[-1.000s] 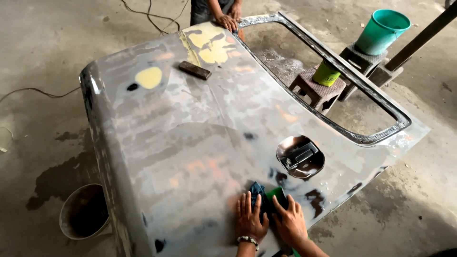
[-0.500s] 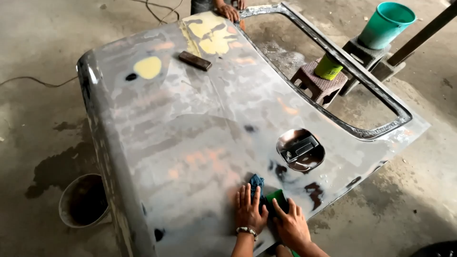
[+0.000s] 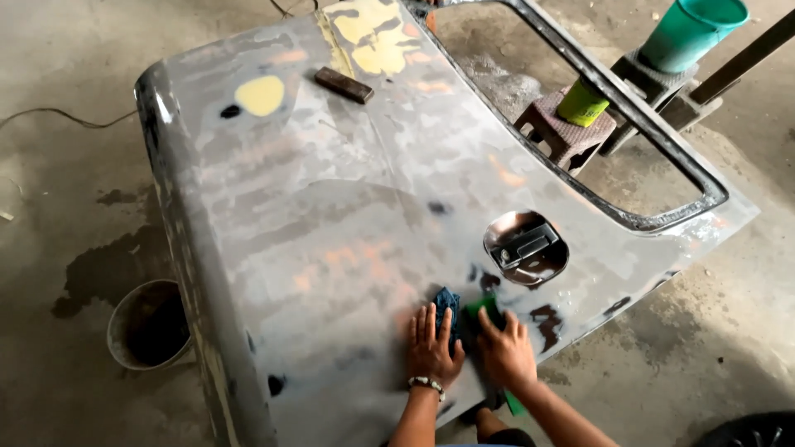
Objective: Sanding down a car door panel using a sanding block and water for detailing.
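At the near edge of the grey door panel, left hand lies flat, fingers spread, on a blue cloth; right hand presses a green pad just beside it. Both lie directly ahead of the fingertips. Dark bucket on the floor, contents unclear; teal bucket far right.

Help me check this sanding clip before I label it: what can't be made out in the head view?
- Dark pad and green block: mostly covered by the left hand and right hand, so their shape is unclear.
- Green bucket: its top is cut off by the frame edge.
- Grey bucket: partly hidden behind the door panel; inside too dark to read.
- Door handle: detail too small.
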